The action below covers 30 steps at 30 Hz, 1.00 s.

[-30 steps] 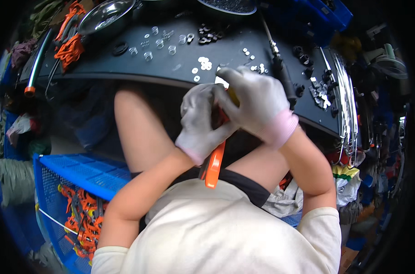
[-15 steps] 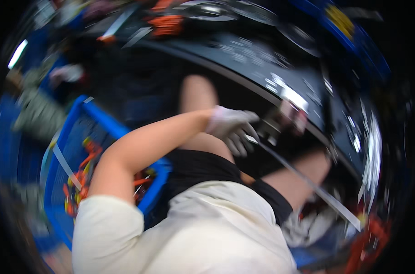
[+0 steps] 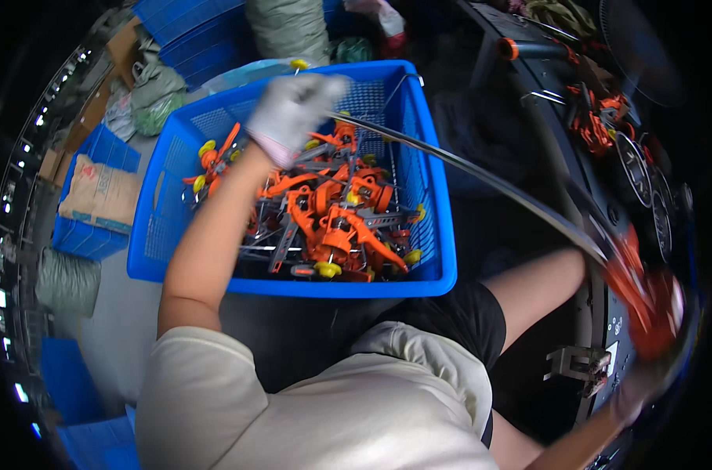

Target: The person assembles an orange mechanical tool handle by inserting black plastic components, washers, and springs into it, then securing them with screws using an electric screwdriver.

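Basket rim [image 3: 448,204] ringed the space under the left hand [image 3: 289,113], dark room opening rightward! Those fingers curled round a metal bar [image 3: 473,168], which ran right to an orange clamp head [image 3: 638,294] by the right hand [image 3: 642,384], its grip too blurred to tell.

Clamps [image 3: 340,235] in basket [image 3: 293,288], sack [image 3: 101,192] to its left, table [image 3: 556,137] right

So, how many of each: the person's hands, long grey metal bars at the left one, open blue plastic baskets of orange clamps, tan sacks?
Hands: 2 (white-gloved left hand, blurred right hand)
Long grey metal bar: 1
Open blue plastic basket of orange clamps: 1
Tan sack: 1
Total: 5
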Each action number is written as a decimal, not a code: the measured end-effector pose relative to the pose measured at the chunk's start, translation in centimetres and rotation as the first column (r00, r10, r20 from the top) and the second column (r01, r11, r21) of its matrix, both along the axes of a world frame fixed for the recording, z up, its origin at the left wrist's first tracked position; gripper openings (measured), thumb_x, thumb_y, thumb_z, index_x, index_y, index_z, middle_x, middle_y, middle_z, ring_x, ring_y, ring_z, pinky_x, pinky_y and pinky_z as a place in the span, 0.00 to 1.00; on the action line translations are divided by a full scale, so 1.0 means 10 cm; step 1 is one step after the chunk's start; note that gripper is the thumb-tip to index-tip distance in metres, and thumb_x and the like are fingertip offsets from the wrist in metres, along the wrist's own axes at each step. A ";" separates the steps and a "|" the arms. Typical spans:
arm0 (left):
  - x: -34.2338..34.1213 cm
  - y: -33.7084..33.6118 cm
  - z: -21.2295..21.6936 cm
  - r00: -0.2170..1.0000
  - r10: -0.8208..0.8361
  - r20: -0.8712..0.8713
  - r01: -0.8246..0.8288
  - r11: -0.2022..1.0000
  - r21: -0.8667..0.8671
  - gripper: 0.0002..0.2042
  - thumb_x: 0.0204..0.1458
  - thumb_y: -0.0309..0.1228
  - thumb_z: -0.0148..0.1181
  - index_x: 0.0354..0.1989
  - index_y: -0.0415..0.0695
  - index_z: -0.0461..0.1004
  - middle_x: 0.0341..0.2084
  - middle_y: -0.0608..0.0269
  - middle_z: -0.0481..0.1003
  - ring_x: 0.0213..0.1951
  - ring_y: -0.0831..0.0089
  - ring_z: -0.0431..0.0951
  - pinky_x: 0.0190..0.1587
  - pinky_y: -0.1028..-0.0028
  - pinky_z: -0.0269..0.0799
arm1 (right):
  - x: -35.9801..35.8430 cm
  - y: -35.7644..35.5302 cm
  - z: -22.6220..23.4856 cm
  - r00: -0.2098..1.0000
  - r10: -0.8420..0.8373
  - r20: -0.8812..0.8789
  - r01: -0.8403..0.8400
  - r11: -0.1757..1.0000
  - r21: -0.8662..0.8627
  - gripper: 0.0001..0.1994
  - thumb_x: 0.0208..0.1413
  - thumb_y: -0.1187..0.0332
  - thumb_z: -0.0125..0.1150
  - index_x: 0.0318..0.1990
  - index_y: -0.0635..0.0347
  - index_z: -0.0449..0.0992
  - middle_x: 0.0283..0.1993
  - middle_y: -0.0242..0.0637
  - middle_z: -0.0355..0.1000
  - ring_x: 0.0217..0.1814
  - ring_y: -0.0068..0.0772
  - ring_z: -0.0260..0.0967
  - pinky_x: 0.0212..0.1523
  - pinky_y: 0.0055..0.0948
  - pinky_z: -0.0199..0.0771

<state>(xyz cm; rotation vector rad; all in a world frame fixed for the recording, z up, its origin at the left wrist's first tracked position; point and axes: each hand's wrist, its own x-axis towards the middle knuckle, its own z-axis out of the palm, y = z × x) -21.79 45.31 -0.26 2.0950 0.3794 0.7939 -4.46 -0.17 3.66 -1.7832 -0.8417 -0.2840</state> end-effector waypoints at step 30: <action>4.60 -2.06 0.07 0.796 -0.330 -0.507 0.605 0.406 0.685 0.26 0.44 0.56 0.64 0.36 0.44 0.80 0.45 0.57 0.74 0.48 0.55 0.74 0.49 0.60 0.72 | -1.16 -0.51 -1.07 0.744 -0.377 -0.551 0.277 0.925 -0.259 0.18 0.58 0.67 0.57 0.53 0.67 0.72 0.48 0.47 0.73 0.49 0.40 0.72 0.50 0.32 0.72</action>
